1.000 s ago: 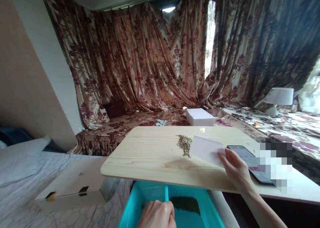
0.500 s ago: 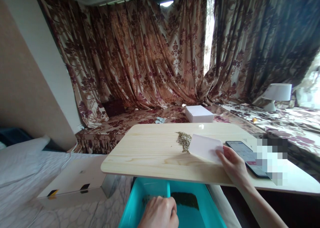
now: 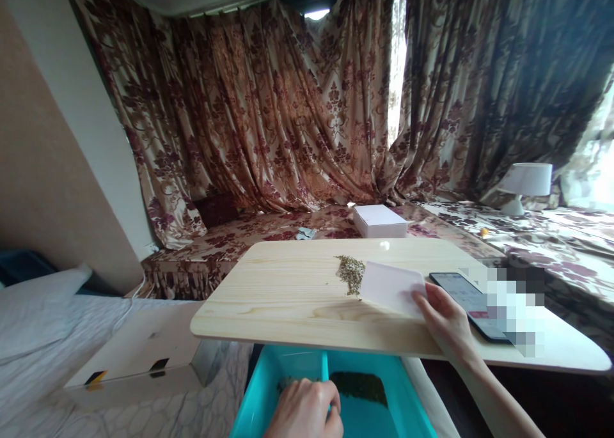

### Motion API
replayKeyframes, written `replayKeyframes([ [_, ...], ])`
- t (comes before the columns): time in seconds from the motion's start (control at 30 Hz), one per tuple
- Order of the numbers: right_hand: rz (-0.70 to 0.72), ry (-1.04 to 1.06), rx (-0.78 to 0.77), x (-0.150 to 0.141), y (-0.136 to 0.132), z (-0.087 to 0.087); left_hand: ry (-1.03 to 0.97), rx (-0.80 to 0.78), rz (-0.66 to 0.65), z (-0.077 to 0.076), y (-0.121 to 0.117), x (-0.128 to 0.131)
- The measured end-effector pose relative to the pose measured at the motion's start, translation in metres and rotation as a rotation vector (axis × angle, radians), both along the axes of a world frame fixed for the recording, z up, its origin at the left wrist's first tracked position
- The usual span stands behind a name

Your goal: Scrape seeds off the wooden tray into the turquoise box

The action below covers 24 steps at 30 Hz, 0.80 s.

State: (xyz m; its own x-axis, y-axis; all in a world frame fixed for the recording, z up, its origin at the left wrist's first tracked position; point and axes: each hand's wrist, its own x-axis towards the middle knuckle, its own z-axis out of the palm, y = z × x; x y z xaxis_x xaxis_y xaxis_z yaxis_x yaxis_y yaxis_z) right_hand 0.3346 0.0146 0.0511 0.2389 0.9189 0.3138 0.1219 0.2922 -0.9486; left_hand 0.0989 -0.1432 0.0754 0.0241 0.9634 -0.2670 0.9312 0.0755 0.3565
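Note:
My right hand (image 3: pixel 444 316) pinches the near right corner of a white card (image 3: pixel 391 286). The card slants over the light wooden tabletop (image 3: pixel 278 291), its left edge against a small heap of greenish-brown dried bits (image 3: pixel 350 274). Below the table's front edge, my left hand (image 3: pixel 307 409) is closed, fingers curled, over the teal divided bin (image 3: pixel 407 399) beside its divider. Whatever those fingers grip is hidden. Dark green-brown material (image 3: pixel 359 387) lies in the bin's right compartment, and a few bits show in the left one.
A phone (image 3: pixel 467 304) lies on the table to the right of the card, beside a blurred-out patch. Behind the table sits a white box (image 3: pixel 380 221). A large pale box (image 3: pixel 139 348) rests on the bed at left. A lamp (image 3: pixel 525 185) stands at far right.
The view has shifted slightly. Both hands, the card and the heap stay in nearly the same places.

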Motion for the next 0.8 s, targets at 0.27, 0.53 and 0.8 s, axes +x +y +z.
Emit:
replayKeyframes([
  [0.27, -0.031, -0.022, 0.002, -0.0019, -0.0059, 0.0072, 0.003, -0.004, -0.001, 0.0001, -0.0002, -0.0008],
  [0.53, -0.031, -0.006, -0.008, -0.0010, -0.0017, 0.0016, -0.030, -0.015, 0.015, -0.0025, -0.0019, -0.0030],
  [0.8, 0.018, 0.011, 0.033, -0.0020, -0.0031, 0.0024, -0.038, -0.023, 0.015, 0.0022, -0.0016, -0.0019],
])
